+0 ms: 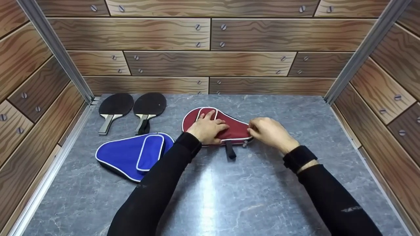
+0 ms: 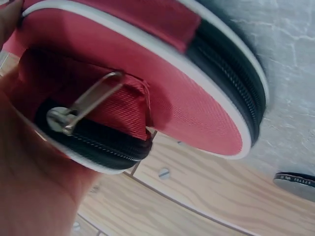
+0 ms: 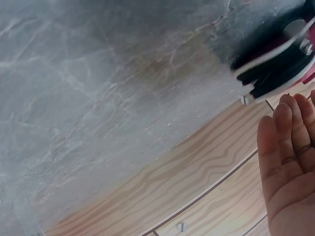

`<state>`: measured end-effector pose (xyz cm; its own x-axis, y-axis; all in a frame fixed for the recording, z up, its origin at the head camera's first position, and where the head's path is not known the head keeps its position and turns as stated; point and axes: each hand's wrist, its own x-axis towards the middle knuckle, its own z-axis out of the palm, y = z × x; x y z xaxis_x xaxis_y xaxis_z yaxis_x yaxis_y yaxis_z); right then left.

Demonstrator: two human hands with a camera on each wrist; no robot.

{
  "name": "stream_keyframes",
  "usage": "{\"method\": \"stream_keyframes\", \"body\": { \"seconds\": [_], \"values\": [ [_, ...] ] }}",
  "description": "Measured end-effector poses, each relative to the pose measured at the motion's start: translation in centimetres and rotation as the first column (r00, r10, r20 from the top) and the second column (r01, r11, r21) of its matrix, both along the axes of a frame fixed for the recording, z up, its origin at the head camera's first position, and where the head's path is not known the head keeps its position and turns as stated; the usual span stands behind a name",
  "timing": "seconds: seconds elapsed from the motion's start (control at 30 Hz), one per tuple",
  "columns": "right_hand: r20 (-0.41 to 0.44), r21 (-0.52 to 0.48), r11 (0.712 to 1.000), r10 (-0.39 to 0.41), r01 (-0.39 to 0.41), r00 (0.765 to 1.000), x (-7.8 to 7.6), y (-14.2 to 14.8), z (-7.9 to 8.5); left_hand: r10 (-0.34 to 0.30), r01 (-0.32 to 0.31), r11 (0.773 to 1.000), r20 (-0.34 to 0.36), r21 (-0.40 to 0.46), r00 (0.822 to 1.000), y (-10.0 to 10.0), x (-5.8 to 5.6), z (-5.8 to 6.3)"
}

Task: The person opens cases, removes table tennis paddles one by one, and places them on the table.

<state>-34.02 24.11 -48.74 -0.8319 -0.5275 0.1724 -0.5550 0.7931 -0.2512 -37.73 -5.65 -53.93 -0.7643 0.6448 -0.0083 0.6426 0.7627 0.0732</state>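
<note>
A red table tennis paddle case [image 1: 234,127] with white piping lies flat, its narrow end to the right. My left hand [image 1: 208,128] rests on its wide end, over the small pocket, with fingers spread. A metal zipper pull [image 2: 91,101] on that pocket shows in the left wrist view. At the narrow tip, my right hand [image 1: 267,130] pinches the case's edge between thumb and curled forefinger; the exact contact is hidden. Its other fingers [image 3: 283,135] extend below the dark zipper side [image 3: 275,66]. A black strap [image 1: 230,150] hangs from the near side.
Left of the red case lies a blue paddle case [image 1: 124,152], partly under my left sleeve. Two black-faced paddles [image 1: 115,104] [image 1: 150,104] lie behind it. Wood-patterned walls [image 1: 210,62] enclose the grey marbled tabletop [image 1: 256,196] at the back and sides.
</note>
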Motion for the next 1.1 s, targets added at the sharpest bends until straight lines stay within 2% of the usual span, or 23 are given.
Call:
{"method": "stream_keyframes", "body": {
  "seconds": [0.1, 0.13, 0.2, 0.23, 0.37, 0.43, 0.47, 0.73, 0.87, 1.1],
  "values": [
    [-0.006, 0.001, 1.000, 0.003, -0.003, 1.000, -0.1, 0.0, 0.0, -0.041, 0.041, 0.998, 0.011, -0.039, 0.999, 0.0, 2.2, 3.0],
    [-0.004, 0.001, 1.000, 0.005, -0.005, 1.000, -0.2, 0.1, 0.0, -0.065, 0.066, 0.998, 0.021, -0.024, 0.998, -0.1, 2.6, 3.6],
    [-0.007, 0.005, 1.000, 0.010, -0.010, 1.000, -0.2, 0.1, -0.1, -0.096, 0.095, 0.994, -0.011, -0.054, 0.995, -0.1, 2.4, 3.4],
    [-0.011, 0.006, 1.000, 0.014, -0.014, 1.000, -0.2, 0.1, -0.2, -0.106, 0.105, 0.992, -0.013, -0.077, 0.994, -0.1, 2.7, 3.8],
    [-0.027, 0.022, 1.000, 0.020, -0.019, 0.999, -0.3, 0.2, -0.5, -0.162, 0.160, 0.984, -0.021, -0.082, 0.987, -0.2, 2.6, 3.9],
    [-0.029, 0.032, 0.999, 0.021, -0.020, 0.999, -0.5, 0.4, -0.8, -0.180, 0.179, 0.980, -0.003, -0.086, 0.984, -0.2, 4.1, 5.8],
    [-0.027, 0.039, 0.999, 0.022, -0.020, 0.999, -0.6, 0.5, -0.9, -0.191, 0.190, 0.978, -0.003, -0.085, 0.982, -0.2, 4.3, 6.0],
    [-0.010, 0.065, 0.997, 0.039, -0.039, 0.999, -1.1, 1.6, -1.6, -0.263, 0.260, 0.961, -0.020, -0.093, 0.965, -0.2, 4.6, 6.1],
    [-0.015, 0.072, 0.996, 0.056, -0.055, 0.998, -1.3, 1.9, -2.0, -0.292, 0.290, 0.955, -0.026, -0.067, 0.956, -0.3, 4.6, 6.1],
    [-0.021, 0.086, 0.994, 0.063, -0.061, 0.998, -1.2, 2.2, -2.3, -0.372, 0.370, 0.928, -0.056, -0.041, 0.926, -0.5, 4.9, 6.3]
  ]
}}
